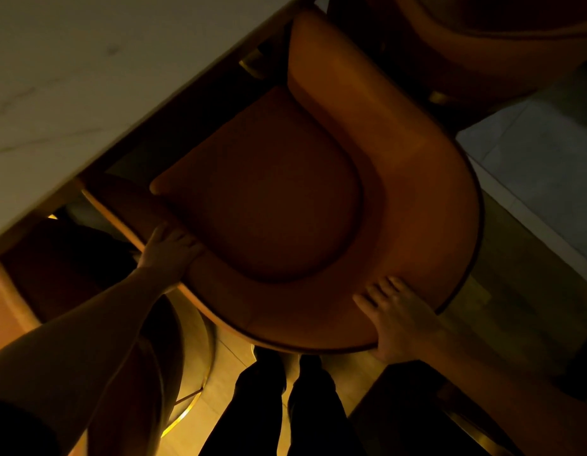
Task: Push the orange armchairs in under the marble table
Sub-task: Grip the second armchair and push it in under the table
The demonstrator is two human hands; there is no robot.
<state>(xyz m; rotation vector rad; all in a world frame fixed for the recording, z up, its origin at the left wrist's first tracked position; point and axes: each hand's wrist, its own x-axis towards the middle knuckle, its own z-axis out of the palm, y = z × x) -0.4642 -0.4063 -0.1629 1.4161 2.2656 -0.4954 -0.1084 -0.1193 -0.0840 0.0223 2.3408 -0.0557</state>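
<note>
The right hand (400,319) is lying flat, fingers spread, on the orange armchair (377,153) curved back; the left hand (168,250) is curling over its arm rim, gripping it; the seat front is sitting just beneath the marble table (71,77) edge.

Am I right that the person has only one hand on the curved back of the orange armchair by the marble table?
Not quite. The head view shows both hands on the orange armchair: the left hand grips its armrest and the right hand lies with straight fingers on its curved back. The chair does stand by the marble table.
</note>
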